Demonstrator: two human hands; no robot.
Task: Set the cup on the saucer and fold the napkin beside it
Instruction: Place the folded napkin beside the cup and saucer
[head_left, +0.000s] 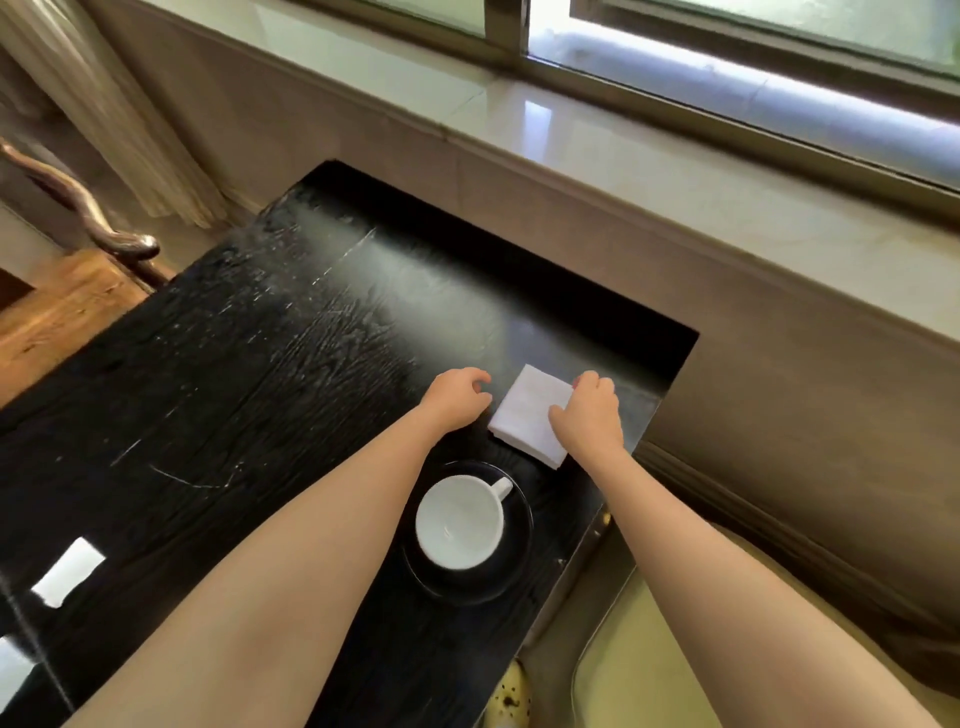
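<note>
R hand (589, 415) presses on the white napkin (527, 415), fingers curled over its right edge; L hand (460, 397) loosely curled, holding nothing, just left of napkin; napkin lies folded on black table (234, 364), far of cup (460, 522); cup sits upright on dark saucer (519, 551), handle pointing far-right.

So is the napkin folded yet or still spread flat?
Folded: the napkin lies as a small thick white square with stacked layers showing at its near edge, the right hand resting on it.
</note>
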